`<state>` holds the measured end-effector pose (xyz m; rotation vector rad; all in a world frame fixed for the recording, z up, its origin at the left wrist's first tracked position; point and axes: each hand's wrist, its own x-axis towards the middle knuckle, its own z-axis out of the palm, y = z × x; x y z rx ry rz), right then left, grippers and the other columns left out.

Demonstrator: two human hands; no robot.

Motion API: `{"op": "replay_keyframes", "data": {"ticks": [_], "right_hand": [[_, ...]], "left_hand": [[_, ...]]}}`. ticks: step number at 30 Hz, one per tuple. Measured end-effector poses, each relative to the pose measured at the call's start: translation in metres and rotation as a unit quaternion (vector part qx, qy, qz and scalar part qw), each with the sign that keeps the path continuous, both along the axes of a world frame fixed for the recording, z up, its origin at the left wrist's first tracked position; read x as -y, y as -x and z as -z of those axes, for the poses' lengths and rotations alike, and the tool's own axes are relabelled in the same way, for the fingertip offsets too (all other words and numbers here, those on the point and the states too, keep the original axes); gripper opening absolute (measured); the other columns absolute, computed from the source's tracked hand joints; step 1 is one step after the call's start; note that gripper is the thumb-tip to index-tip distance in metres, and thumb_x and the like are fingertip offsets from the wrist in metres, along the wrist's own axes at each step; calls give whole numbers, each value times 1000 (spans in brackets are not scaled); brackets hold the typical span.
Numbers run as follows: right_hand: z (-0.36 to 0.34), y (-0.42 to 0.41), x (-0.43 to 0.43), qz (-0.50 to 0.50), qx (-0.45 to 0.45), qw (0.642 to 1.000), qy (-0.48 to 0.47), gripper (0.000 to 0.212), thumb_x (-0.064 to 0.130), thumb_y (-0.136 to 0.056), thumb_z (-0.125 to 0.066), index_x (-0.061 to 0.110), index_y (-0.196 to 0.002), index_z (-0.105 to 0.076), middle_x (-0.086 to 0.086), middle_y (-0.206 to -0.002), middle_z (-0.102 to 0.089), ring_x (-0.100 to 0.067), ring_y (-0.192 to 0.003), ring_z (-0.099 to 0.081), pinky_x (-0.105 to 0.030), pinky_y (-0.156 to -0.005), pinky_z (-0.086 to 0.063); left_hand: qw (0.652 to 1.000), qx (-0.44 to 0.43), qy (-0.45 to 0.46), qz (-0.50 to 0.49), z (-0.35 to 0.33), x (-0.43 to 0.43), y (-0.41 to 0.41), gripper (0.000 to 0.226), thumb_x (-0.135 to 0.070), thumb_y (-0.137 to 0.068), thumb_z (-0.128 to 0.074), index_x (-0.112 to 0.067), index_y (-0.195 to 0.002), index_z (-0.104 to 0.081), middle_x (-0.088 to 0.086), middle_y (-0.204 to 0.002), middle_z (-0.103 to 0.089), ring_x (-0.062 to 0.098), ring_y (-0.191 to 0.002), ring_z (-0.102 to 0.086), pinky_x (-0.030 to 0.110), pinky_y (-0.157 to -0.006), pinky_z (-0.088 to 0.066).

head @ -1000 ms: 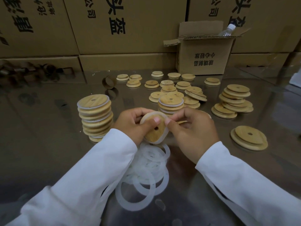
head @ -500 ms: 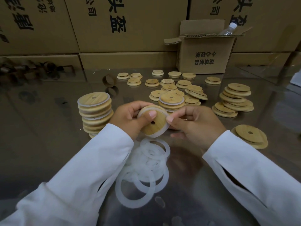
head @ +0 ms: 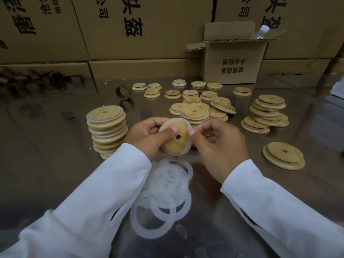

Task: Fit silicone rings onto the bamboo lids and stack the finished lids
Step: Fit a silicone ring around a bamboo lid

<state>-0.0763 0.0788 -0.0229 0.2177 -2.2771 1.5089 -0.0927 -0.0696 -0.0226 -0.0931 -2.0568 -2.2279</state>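
**Operator:** Step in hand?

**Instructor:** Seating the ring, as far as can be judged. You are working over the reflective steel table (head: 46, 146). The tall stack of ringed bamboo lids (head: 107, 127) stands just left of your grip. The loose pile of translucent white silicone rings (head: 167, 192) lies just below it.

Your left hand (head: 145, 136) holds the round bamboo lid with the centre hole (head: 175, 140) tilted, with the thumb pressed on its face above the hole. Your right hand (head: 219, 146) pinches the fitted silicone ring (head: 188, 146) at the lid's upper right edge. The far side of the ring is hidden.

- Keep the left thumb as the anchor.
- Turn the lid in small steps.
- Press the ring down along the shoulder until it lies flat all round.
- Do not stretch it hard, or the seated side may spring off.
- Then set the lid on the stack to the left.

**Operator:** Change from one second ago?

**Instructor:** Then both your thumbs met on the lid's face. Now your right thumb has gone to the rim. The stack and the pile are unchanged.
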Motion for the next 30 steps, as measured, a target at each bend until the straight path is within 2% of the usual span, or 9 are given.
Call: {"op": "replay_keyframes", "data": {"ticks": [3, 9, 13, 14, 16, 17, 19, 25, 30], "right_hand": [[2, 2, -2, 8, -13, 1000, -28, 16, 25, -82, -66, 27, -68, -58, 15, -68, -61, 1, -69, -57, -13, -59, -45], [4, 3, -1, -4, -21, 995, -96, 24, 21, -85, -62, 31, -66, -51, 17, -67, -57, 1, -71, -55, -7, -59, -40], [1, 5, -1, -8, 8, 998, -58, 26, 16, -86, -62, 29, -65, -53, 12, -68, -59, -4, -67, -57, -6, -61, -44], [0, 6, -2, -12, 25, 999, -38, 24, 16, -85, -62, 27, -66, -55, 8, -69, -61, -8, -70, -60, -11, -66, -49], [-1, 7, -2, -23, 61, 998, 7, 20, 15, -84, -64, 23, -66, -60, 0, -72, -65, -19, -77, -64, -36, -77, -55], [-2, 6, -2, -26, 70, 997, 21, 20, 15, -83, -65, 22, -66, -61, -2, -73, -66, -21, -78, -65, -43, -77, -55], [-4, 5, -1, -28, 72, 996, 35, 19, 15, -82, -67, 22, -65, -62, -3, -72, -67, -22, -76, -67, -45, -76, -56], [-7, 1, -1, -33, 49, 997, 49, 12, 21, -80, -69, 23, -70, -64, 4, -73, -67, -13, -77, -65, -43, -76, -55], [-4, -1, 2, -18, 20, 999, 31, 9, 22, -81, -68, 24, -73, -64, 10, -73, -67, -5, -71, -64, -24, -73, -54]], "left_hand": [[1000, 10, 7, 19, 1, -1, -1, 12, -4, -76, -67, -14, -82, -68, 4, -71, -72, 20, -69, -67, 34, -66, -58], [997, -25, 71, 14, 2, -2, -3, 7, -9, -79, -66, -15, -80, -69, 8, -80, -72, 17, -74, -67, 25, -70, -55], [994, -41, 96, 28, -2, 1, -4, 11, -6, -80, -65, -16, -81, -68, 7, -80, -71, 16, -73, -67, 27, -70, -54], [993, -45, 103, 32, -3, 2, -4, 12, -5, -80, -64, -17, -82, -67, 5, -79, -71, 14, -72, -67, 26, -68, -55], [991, -52, 115, 41, -5, 4, -3, 13, -6, -81, -63, -18, -83, -67, 1, -76, -71, 11, -71, -67, 23, -66, -55], [991, -53, 117, 41, -6, 6, -3, 13, -6, -81, -63, -18, -85, -67, 1, -76, -71, 10, -71, -67, 23, -67, -56], [991, -51, 114, 38, -6, 7, -2, 12, -8, -81, -62, -18, -86, -68, 2, -78, -71, 14, -75, -67, 28, -71, -56], [997, -45, 64, 12, -2, 3, -3, 26, -29, -59, -67, -19, -83, -69, 4, -77, -72, 21, -77, -67, 39, -76, -54], [999, -42, 31, 12, -3, 2, -2, 25, -25, -59, -67, -18, -83, -68, 1, -75, -72, 19, -76, -66, 38, -75, -54]]}}
